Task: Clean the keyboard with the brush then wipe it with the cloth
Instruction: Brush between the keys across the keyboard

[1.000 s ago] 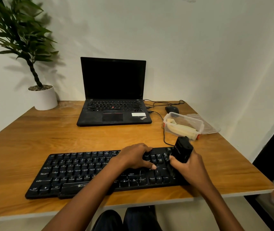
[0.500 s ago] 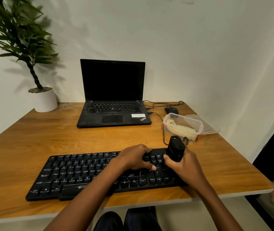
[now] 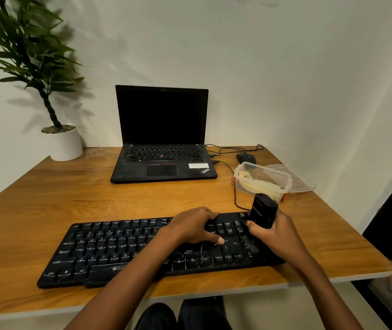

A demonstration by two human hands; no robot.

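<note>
I count one wooden table, and on it one black keyboard, one laptop with two cables plugged in, one mouse and one potted plant. There's one clear container, one pale cloth and one loose lid. Two hands show, a left hand and a right hand, and just one brush.

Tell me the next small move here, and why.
Probably draw the brush a little leftward along the keyboard: the right hand grips it over the right-end keys, the left hand rests on the keys, and the cloth lies in its container.
</note>
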